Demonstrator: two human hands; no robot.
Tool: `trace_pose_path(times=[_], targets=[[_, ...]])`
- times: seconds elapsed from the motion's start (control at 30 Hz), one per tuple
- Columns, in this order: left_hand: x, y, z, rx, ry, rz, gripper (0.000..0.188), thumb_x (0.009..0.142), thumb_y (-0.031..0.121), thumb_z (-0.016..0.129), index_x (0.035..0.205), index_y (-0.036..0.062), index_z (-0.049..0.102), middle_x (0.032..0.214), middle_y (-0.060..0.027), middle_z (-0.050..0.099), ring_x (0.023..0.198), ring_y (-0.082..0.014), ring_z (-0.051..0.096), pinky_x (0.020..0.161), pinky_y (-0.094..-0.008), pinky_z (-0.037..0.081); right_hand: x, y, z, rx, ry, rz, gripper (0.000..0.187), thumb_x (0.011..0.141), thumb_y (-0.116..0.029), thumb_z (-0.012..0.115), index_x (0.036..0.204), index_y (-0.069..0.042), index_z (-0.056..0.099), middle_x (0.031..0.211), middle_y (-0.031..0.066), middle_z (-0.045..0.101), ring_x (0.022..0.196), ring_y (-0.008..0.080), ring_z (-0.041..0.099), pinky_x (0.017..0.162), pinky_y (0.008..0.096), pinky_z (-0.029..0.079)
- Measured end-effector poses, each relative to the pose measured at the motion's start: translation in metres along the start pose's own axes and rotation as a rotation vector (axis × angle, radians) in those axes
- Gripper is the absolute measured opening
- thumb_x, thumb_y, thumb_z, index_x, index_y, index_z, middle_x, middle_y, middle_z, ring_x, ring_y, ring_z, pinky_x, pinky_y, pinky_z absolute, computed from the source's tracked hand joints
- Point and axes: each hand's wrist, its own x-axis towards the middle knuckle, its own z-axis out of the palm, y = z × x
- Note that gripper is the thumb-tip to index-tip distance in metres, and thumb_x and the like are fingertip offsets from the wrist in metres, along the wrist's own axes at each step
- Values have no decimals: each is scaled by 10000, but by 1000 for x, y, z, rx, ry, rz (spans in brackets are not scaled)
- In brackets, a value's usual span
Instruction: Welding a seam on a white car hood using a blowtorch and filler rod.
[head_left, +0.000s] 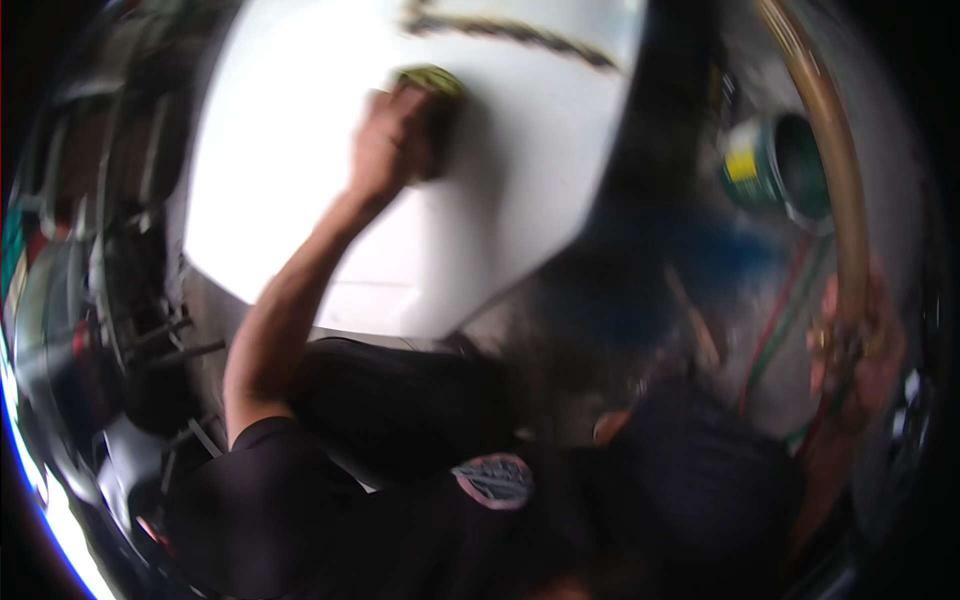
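Observation:
My left hand (pixel 385 150) reaches forward over a white panel (pixel 290 190). Its fingers are closed round a dark block-like thing with a yellow-green top (pixel 435 82); motion blur hides its exact kind. At the right edge, my right hand (pixel 868 345) is wrapped about the valve end of a gas torch (pixel 835 130). The torch's long brass-coloured tube rises from the fist toward the top of the view. A red hose (pixel 788 300) and a green hose hang near that hand.
A dark twisted strip (pixel 530 37) lies across the panel's far part. Right of the panel, a green bucket with a yellow label (pixel 757 165) lies tipped on the floor. Dark metal frames (pixel 110 200) crowd the left side. A thin stick-like piece (pixel 697 318) is on the floor.

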Motion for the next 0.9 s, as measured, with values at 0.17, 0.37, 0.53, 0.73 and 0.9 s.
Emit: trace_pose_path(times=[0.17, 0.37, 0.53, 0.73, 0.9], targets=[[3, 13, -11, 43, -167, 5, 364, 917, 2, 615, 1264, 92, 680, 1232, -142, 686, 1132, -357, 615, 935, -438, 543, 30, 13, 44, -42, -41, 48, 946, 910, -443, 746, 1547, 104, 309, 1109, 227, 591, 725, 157, 637, 447, 183, 504], [-10, 48, -16, -50, -229, 81, 425, 856, -1, 588, 1259, 112, 659, 1284, -144, 622, 1136, -397, 588, 959, -457, 543, 26, 6, 44, -37, -81, 96, 801, 878, -376, 685, 1481, 99, 457, 999, 178, 657, 541, 114, 613, 459, 205, 486], [-15, 55, -30, 27, -275, -35, 405, 803, 26, 726, 1197, 116, 698, 1230, -97, 644, 1070, -331, 606, 884, -430, 588, 43, -5, 54, -15, -112, 65, 862, 911, -445, 710, 1522, 77, 399, 1002, 168, 631, 539, 116, 619, 450, 205, 522], [-16, 13, -40, 131, -124, -43, 461, 768, -60, 608, 1198, 70, 708, 1129, -158, 667, 949, -352, 613, 771, -427, 576, 71, -10, 74, -78, -163, 98, 875, 894, -463, 704, 1517, 76, 413, 993, 165, 636, 513, 104, 603, 439, 197, 492], [-18, 24, -60, 340, -68, 73, 413, 848, 68, 761, 1248, 97, 664, 1326, -180, 606, 1136, -366, 613, 894, -479, 559, 97, -15, 92, -179, -297, 196, 903, 920, -452, 698, 1534, 114, 351, 1112, 197, 624, 534, 72, 540, 612, 227, 508]])
